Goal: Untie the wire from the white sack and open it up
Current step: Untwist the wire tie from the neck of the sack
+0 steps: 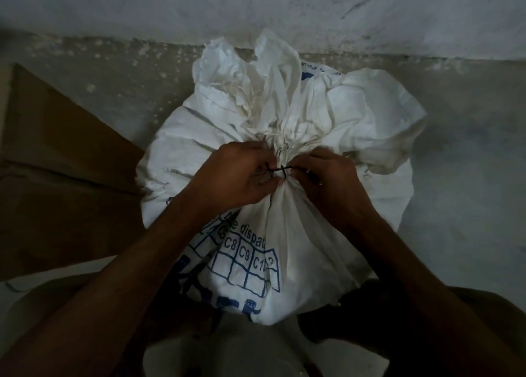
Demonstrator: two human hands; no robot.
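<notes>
I see the sack (284, 154) standing on the floor (461, 177), close to the wall (142, 4), between my knees at the bottom of the view. It is white, w/ blue print and a grid of boxes (C8, C9) on the side facing me. Its neck is gathered tight near the middle, and the loose top fabric spreads out above, toward the wall. A thin dark wire (277, 170) goes around the neck, still tied.

My left hand (236, 177) is at the left side of the neck, fingers curled, pinching the wire end there. My right hand (327, 177) is at the right side, fingers also curled at the wire; it seems to pinch the other end, but the light is low and I cannot tell for sure.

A brown cardboard sheet (57, 163) lies flat on the floor, left of the sack.
</notes>
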